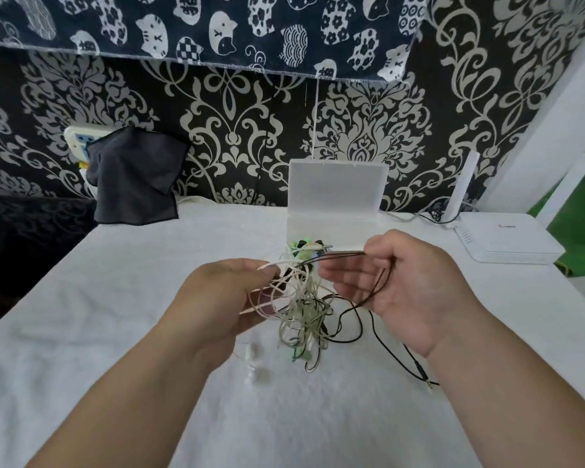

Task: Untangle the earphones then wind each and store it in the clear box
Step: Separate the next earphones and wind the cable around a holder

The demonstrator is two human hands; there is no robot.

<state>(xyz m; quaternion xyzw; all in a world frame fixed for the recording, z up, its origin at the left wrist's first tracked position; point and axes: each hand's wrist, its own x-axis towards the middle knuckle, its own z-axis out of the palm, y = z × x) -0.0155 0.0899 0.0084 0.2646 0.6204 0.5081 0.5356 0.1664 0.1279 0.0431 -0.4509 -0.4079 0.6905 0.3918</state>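
Presently untangling: left hand (223,295) pinches pale cords (255,307); right hand (409,292) curls round a dark cord (347,254), apparently to draw it from the earphones (304,319) above the table (149,298) centre. Clear box (331,228) open at far edge.

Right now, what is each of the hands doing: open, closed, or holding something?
Left hand: pinching pale cords of the earphone tangle.
Right hand: fingers curled round the dark cord.

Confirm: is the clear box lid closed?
No, the clear box is open, with its lid standing upright behind the tangled earphones.
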